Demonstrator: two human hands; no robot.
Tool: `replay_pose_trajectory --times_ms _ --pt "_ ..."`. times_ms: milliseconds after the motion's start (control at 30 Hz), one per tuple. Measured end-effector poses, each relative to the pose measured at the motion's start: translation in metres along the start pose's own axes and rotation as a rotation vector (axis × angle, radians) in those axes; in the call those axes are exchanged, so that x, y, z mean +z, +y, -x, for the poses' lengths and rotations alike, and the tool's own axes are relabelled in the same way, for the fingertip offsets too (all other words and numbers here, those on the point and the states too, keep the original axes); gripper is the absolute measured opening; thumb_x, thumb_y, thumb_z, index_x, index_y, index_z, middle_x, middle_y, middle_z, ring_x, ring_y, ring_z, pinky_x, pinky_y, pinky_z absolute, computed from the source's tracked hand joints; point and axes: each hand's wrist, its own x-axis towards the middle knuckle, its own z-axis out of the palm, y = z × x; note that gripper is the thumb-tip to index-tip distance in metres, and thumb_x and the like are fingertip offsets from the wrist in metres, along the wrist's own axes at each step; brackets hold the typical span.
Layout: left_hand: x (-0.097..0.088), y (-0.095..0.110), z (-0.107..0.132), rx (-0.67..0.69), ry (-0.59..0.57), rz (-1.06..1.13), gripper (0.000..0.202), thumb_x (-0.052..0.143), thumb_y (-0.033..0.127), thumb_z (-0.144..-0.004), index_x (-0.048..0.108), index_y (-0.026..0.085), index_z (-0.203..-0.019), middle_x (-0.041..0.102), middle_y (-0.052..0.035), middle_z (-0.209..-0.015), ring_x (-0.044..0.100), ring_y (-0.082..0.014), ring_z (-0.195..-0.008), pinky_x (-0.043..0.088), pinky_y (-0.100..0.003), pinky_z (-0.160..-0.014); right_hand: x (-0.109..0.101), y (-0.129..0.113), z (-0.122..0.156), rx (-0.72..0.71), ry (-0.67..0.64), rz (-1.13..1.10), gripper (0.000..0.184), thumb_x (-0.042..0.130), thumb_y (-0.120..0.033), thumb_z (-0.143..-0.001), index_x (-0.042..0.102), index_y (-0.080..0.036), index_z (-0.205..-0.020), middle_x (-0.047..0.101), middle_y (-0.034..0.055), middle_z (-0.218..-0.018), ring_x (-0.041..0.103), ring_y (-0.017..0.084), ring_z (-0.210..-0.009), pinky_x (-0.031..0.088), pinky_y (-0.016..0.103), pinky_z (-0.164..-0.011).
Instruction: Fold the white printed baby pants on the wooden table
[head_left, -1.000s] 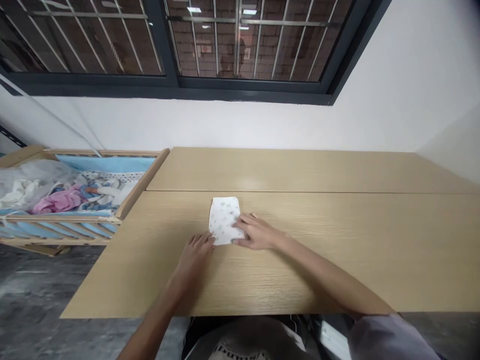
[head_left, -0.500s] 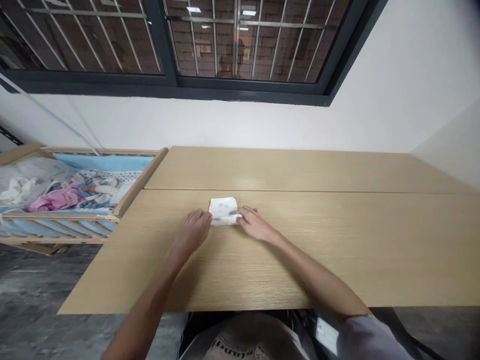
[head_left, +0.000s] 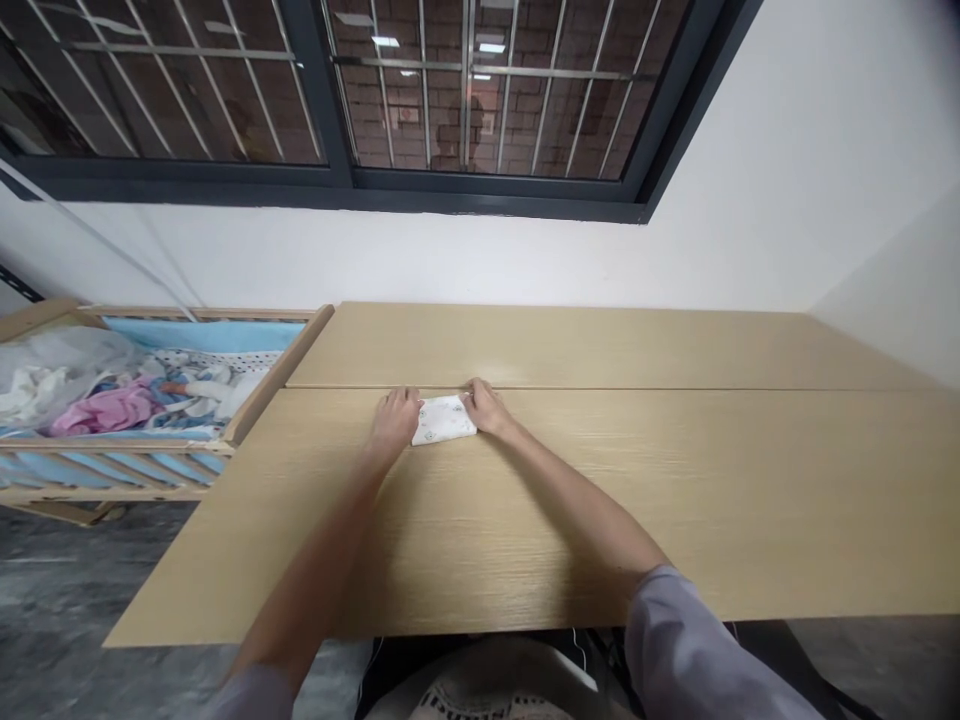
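A small white folded cloth [head_left: 444, 420] with a faint scattered print lies on the wooden table [head_left: 600, 500], a little left of the middle. My left hand [head_left: 397, 415] is closed on its left edge, with the fingers curled and pointing away from me. At the cloth's upper right corner, my right hand [head_left: 486, 406] pinches the edge between thumb and fingers. The cloth looks flat, its near edge slanting slightly up to the right. My fingers partly cover both its sides.
To the left stands a wooden crib [head_left: 281, 375] with blue lining; a pink cloth [head_left: 105, 408], other fabrics and a clear plastic bag [head_left: 67, 355] lie in it. A seam [head_left: 637, 388] runs across the table. Behind are a white wall [head_left: 450, 260] and a barred window [head_left: 345, 185].
Both hands have moved away from me to the cloth's far corners. The cloth's near part has been folded over, so it is now a narrower strip. The view has tilted slightly up.
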Motion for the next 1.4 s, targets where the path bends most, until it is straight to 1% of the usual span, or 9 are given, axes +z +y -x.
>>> replay_pose_trajectory --times_ms 133,267,367,500,667,867,1100,1267,1400 --pt "0.009 0.020 0.025 0.050 0.141 0.053 0.070 0.026 0.049 -0.103 0.025 0.001 -0.154 0.031 -0.0282 -0.160 0.027 -0.0360 -0.151 0.029 -0.050 -0.117 -0.001 -0.013 0.021 -0.352 0.066 0.160 0.066 0.037 -0.038 -0.100 0.027 -0.008 -0.157 0.026 0.0207 -0.164 0.022 0.031 -0.153 0.023 0.050 -0.122" --pt "0.030 0.035 0.036 0.198 0.028 0.118 0.080 0.022 0.056 -0.101 0.018 -0.001 -0.157 0.025 -0.0271 -0.163 0.018 -0.0342 -0.154 0.025 -0.050 -0.122 0.015 -0.016 0.035 -0.545 -0.130 0.287 0.072 0.044 -0.026 -0.093 0.027 -0.003 -0.158 0.027 0.0203 -0.164 0.021 0.029 -0.154 0.017 0.048 -0.126" --pt "0.043 0.033 0.041 0.165 -0.024 0.103 0.082 0.025 0.057 -0.100 0.021 -0.002 -0.156 0.026 -0.0279 -0.162 0.019 -0.0355 -0.154 0.024 -0.053 -0.122 0.024 -0.009 0.037 -0.543 -0.173 0.324 0.072 0.047 -0.026 -0.092 0.028 -0.002 -0.158 0.030 0.0205 -0.162 0.024 0.029 -0.153 0.016 0.047 -0.126" --pt "0.049 0.019 0.050 0.106 -0.008 0.053 0.076 0.026 0.057 -0.101 0.021 0.006 -0.159 0.026 -0.0221 -0.164 0.020 -0.0360 -0.154 0.022 -0.057 -0.121 0.017 0.006 0.039 -0.509 -0.168 0.311 0.070 0.041 -0.044 -0.100 0.030 -0.004 -0.158 0.029 0.0198 -0.163 0.024 0.030 -0.153 0.017 0.048 -0.126" --pt "0.046 0.007 0.057 0.132 -0.014 0.033 0.077 0.024 0.058 -0.102 0.018 0.007 -0.159 0.025 -0.0216 -0.165 0.019 -0.0343 -0.154 0.022 -0.056 -0.121 0.006 0.024 0.045 -0.430 -0.172 0.253 0.076 0.032 -0.058 -0.103 0.026 -0.007 -0.159 0.027 0.0189 -0.164 0.022 0.029 -0.154 0.019 0.048 -0.126" --pt "0.030 0.006 0.061 0.248 0.084 0.000 0.081 0.034 0.062 -0.099 0.027 0.005 -0.156 0.026 -0.0244 -0.164 0.017 -0.0354 -0.154 0.024 -0.052 -0.120 -0.013 0.027 0.044 -0.498 -0.148 0.182 0.082 0.039 -0.061 -0.100 0.020 -0.009 -0.161 0.023 0.0192 -0.166 0.019 0.030 -0.155 0.021 0.049 -0.124" --pt "0.026 0.007 0.050 0.187 -0.059 0.144 0.072 0.064 0.046 -0.087 0.044 0.011 -0.146 0.045 -0.0234 -0.154 0.042 -0.0374 -0.142 0.028 -0.055 -0.117 -0.005 0.030 0.034 -0.451 -0.233 0.113 0.087 0.063 -0.051 -0.089 0.027 -0.013 -0.158 0.041 0.0206 -0.157 0.041 0.035 -0.142 0.029 0.052 -0.117" --pt "0.007 0.013 0.035 0.100 -0.018 0.195 0.039 0.050 0.016 -0.088 0.062 0.016 -0.125 0.061 -0.0187 -0.138 0.054 -0.0325 -0.130 0.033 -0.050 -0.114 0.004 0.022 0.022 -0.362 -0.077 -0.020 0.055 0.057 -0.024 -0.087 0.049 -0.017 -0.141 0.063 0.0157 -0.134 0.054 0.031 -0.127 0.032 0.051 -0.111" --pt "-0.024 0.022 0.041 0.006 0.022 0.279 0.029 0.045 0.027 -0.096 0.064 0.018 -0.116 0.069 -0.0155 -0.121 0.063 -0.0307 -0.116 0.047 -0.045 -0.099 -0.024 0.005 0.008 -0.267 0.021 -0.324 0.051 0.062 -0.032 -0.086 0.048 -0.019 -0.134 0.068 0.0073 -0.107 0.063 0.025 -0.100 0.044 0.044 -0.096"
